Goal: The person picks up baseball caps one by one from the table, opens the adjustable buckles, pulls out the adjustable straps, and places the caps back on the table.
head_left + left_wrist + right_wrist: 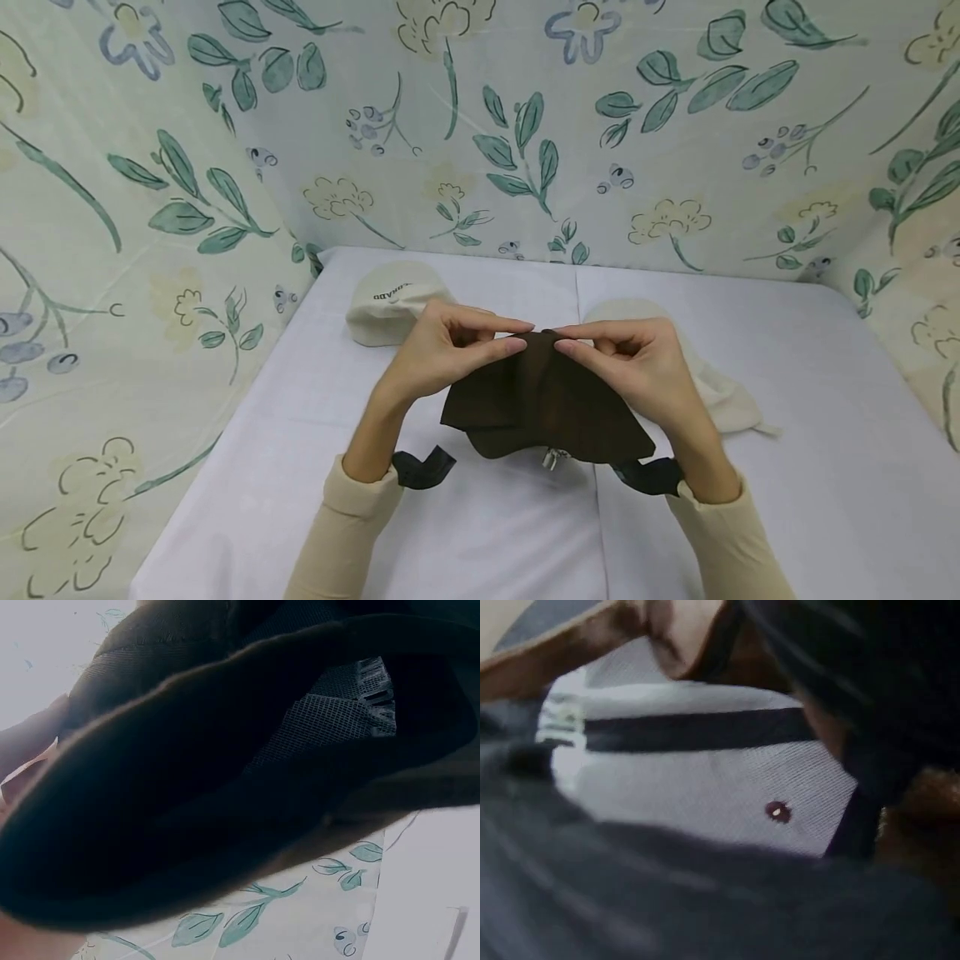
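Observation:
A dark brown cap [536, 400] hangs between both hands over the table, its cloth folded along the middle and a small metal buckle [551, 458] at its lower edge. My left hand [450, 342] pinches its top edge between thumb and fingers. Close beside it, my right hand [637, 358] pinches the same edge from the other side. The left wrist view looks into the dark cap [187, 787], where some meshed lining [330, 720] shows. Pale lining [690, 780] with dark bands and a small eyelet [778, 811] appears in the right wrist view.
Behind my left hand sits a cream cap [382, 304] with dark lettering. Another cream cap [723, 396] lies behind my right hand, partly hidden by it. White cloth covers the table [277, 500]. Floral curtains [450, 125] enclose the back and sides.

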{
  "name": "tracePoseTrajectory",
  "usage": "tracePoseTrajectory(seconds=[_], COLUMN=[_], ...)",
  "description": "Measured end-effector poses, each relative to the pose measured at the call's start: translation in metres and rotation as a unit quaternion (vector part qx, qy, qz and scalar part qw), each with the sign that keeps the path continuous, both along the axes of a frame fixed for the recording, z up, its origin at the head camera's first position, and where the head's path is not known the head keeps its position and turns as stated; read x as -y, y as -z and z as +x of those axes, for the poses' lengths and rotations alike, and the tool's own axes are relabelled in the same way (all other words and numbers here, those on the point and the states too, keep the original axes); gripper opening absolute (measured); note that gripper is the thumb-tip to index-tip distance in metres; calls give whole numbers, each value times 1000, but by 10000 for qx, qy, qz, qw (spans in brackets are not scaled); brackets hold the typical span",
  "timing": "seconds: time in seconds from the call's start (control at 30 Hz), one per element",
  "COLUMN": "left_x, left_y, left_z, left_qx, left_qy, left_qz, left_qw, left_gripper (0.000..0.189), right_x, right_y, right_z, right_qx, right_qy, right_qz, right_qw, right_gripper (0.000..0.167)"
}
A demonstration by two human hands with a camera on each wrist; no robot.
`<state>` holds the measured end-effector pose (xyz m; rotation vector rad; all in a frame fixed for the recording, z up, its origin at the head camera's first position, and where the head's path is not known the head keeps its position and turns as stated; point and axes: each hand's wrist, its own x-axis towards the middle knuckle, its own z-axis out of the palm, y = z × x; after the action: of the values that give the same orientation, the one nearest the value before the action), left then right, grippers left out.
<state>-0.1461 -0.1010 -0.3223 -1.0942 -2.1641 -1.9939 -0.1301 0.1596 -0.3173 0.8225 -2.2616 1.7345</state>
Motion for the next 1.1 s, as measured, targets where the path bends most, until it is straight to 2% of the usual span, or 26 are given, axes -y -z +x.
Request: tracePoseTrajectory(seconds=[0.2,0.4,0.5,0.63,0.83,0.93,1.1], left_x=[-1,-3,-3,-1,-2,-3,-2], left_y=[-3,-3,-3,-3,-3,-3,-3], left_z=[3,4,4,4,4,3,3], left_qx=[293,415,444,592,768,783,700], left_qy=[-210,-283,-361,-443,-271,-137,-30], left_qz=[-92,-96,-81,-70,89,185,180], left_qw=[9993,9987,9983,9972,9966,9967,9974], left_gripper=[18,14,12,12,13,13,13], right_x=[4,4,2,-1,-6,-9,-10], right_y=[3,3,3,2,-1,-2,-1], right_z=[0,0,-1,-3,-4,-5,-5], right_qx=[-679,-696,-532,-107,559,713,723], right_qy=[-96,-236,-325,-409,-286,-329,-454], right_qz=[38,165,278,378,355,401,258], right_qw=[9976,9972,9977,9984,9974,9961,9960], right_gripper=[22,24,23,22,18,17,14])
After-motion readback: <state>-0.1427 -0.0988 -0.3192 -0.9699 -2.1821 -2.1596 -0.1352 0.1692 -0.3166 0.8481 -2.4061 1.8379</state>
